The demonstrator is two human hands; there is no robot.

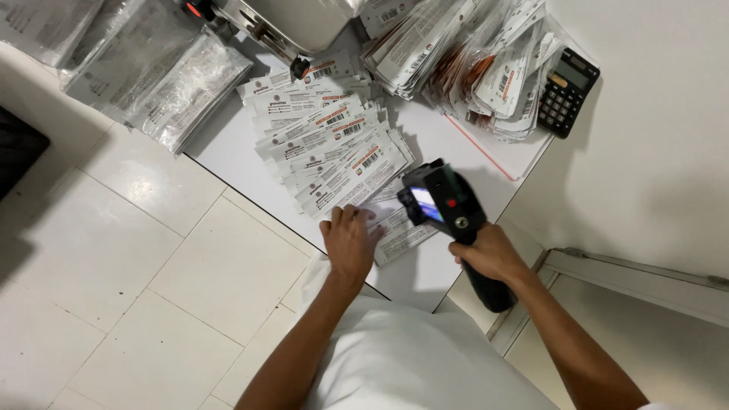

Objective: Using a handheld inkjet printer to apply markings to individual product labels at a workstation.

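1. White table (486, 152) – it carries everything here, and it serves as the landmark for what follows.
2. At the table's near edge, the left hand (349, 243) lies flat with fingers spread open, palm down, pressing on the lowest of the labels (334, 144); it grips nothing.
3. The labels are long white strips with orange and black print, fanned in an overlapping row across the middle of the table, running from the hand up toward the far side.
4. The right hand (490, 254) is closed tight round the black grip of a handheld printer (440, 201), just off the table's near right corner.
5. The printer's head, with its small lit screen and red button, hangs over the table edge just beside the lowest labels – whether it touches them I cannot tell.
6. A black calculator (568, 93) sits at the table's far right corner.
7. A heap of packets (471, 53), white and partly orange, lies on the far side of the table, next to the calculator.
8. Clear plastic bags (152, 76) lie past the table's left end.
9. A metal machine (288, 23) stands at the table's far edge, above the labels.
10. Pale floor tiles (152, 266) lie below the table's near side.
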